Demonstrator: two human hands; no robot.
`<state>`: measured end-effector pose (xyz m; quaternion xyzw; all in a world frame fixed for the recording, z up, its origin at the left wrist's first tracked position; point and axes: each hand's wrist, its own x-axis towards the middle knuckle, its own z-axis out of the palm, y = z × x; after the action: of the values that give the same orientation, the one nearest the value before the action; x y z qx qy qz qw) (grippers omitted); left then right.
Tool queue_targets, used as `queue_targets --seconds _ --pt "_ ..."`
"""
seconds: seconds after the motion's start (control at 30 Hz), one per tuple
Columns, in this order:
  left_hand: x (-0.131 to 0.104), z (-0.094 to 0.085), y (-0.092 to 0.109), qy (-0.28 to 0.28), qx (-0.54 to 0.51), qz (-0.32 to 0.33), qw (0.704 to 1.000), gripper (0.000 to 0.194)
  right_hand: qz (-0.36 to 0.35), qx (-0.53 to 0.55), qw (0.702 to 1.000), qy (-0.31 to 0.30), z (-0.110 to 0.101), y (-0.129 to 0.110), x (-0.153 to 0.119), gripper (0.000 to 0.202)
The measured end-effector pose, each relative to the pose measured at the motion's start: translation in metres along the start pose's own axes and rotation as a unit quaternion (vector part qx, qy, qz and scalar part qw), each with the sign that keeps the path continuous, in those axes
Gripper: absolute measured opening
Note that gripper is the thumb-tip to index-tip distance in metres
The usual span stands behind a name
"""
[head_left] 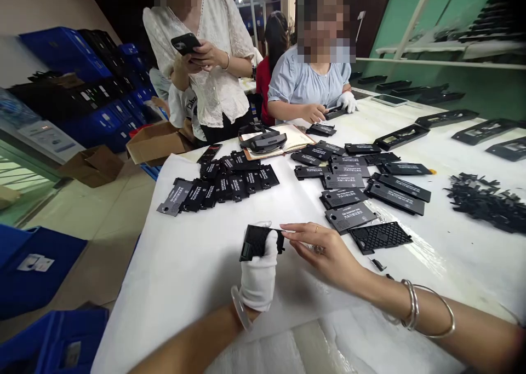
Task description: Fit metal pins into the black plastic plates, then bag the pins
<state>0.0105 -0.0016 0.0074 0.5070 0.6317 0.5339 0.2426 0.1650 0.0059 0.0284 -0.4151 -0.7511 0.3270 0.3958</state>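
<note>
My left hand (258, 275), in a white glove, grips a small black plastic cover (255, 241) with the thumb across its ribbed inner face. My bare right hand (324, 251) reaches in from the right, its fingertips together against the cover's right edge. Anything small between those fingertips is hidden. Right of my hands, another black cover (380, 237) lies with its grid-patterned inside up. Small black plastic pieces (378, 264) lie near my right wrist. Beyond are several printed covers (349, 216), overlapping on the white-covered table (184, 286).
More printed covers (238, 185) form rows at the left. A heap of small black parts (485, 201) and black frames (485, 130) occupy the right side. A black device (265, 141) rests on a notebook (293, 138). Across the table, one person holds a phone (184, 42); another handles a black part (336, 112).
</note>
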Motion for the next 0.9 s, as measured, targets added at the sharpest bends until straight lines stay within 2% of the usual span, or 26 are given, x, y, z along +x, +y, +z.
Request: queue_targets --seconds 0.13,0.3,0.47,0.8,0.9 --pt "0.003 0.000 0.007 -0.002 -0.046 -0.003 0.999 0.028 0.027 0.001 1.000 0.007 -0.002 -0.002 0.001 0.025" --pt "0.004 -0.001 0.001 -0.002 -0.032 0.004 0.999 0.029 0.021 0.031 0.999 0.024 -0.005 -0.002 0.002 0.026" --pt "0.003 -0.005 -0.006 -0.005 -0.004 -0.003 1.000 0.031 0.007 0.050 0.999 0.009 -0.005 -0.002 0.002 0.027" --pt "0.003 -0.002 0.002 -0.013 -0.007 0.016 1.000 0.028 0.010 0.052 0.998 -0.026 -0.002 -0.001 0.001 0.029" --pt "0.001 -0.003 0.002 -0.014 -0.015 0.026 0.999 0.026 0.006 0.053 0.998 -0.020 -0.003 -0.001 0.000 0.029"
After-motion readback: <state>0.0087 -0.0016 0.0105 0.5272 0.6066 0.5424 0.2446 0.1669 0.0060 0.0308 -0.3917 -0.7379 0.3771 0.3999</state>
